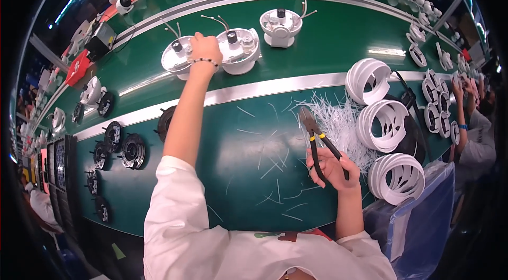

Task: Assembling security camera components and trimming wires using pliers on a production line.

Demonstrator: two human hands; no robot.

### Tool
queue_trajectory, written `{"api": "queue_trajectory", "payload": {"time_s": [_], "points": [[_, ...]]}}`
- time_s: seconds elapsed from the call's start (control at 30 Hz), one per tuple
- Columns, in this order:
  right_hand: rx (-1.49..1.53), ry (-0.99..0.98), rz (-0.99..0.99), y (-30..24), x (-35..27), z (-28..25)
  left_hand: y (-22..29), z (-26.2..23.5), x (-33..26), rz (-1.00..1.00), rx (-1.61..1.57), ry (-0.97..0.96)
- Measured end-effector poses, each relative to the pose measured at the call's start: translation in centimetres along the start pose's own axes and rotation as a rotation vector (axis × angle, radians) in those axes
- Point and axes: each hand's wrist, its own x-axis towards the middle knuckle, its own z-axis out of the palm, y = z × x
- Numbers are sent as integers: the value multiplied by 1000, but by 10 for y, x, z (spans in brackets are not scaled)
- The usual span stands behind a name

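My left hand [206, 50], with a beaded bracelet at the wrist, reaches to the far belt. Its fingers are curled over the right edge of a round white housing [172, 61], partly hiding it. Close against that hand's other side stands a second white housing [241, 66] with a black cylinder and loose wires. My right hand [334, 169] is wrapped round the black-and-yellow handles of diagonal cutters [312, 131]. Their jaws point up and away, over the edge of a heap of white plastic strips [333, 116]. The handles are spread apart.
A third wired housing [280, 36] stands farther right on the green belt. White ribbed rings [389, 126] line the right of the workbench [238, 174]. Black round parts [132, 151] lie at left. A blue bin [423, 222] stands near right; a co-worker's arm [463, 126] is beyond.
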Motion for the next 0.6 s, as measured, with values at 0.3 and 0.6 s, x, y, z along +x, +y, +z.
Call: {"api": "queue_trajectory", "payload": {"time_s": [0.3,0.6], "points": [[33,-49,-21,4,4,3,17,6,-11,13,-16,103],[-216,110,-176,-21,27,17,26,-60,-176,546,-783,153]]}}
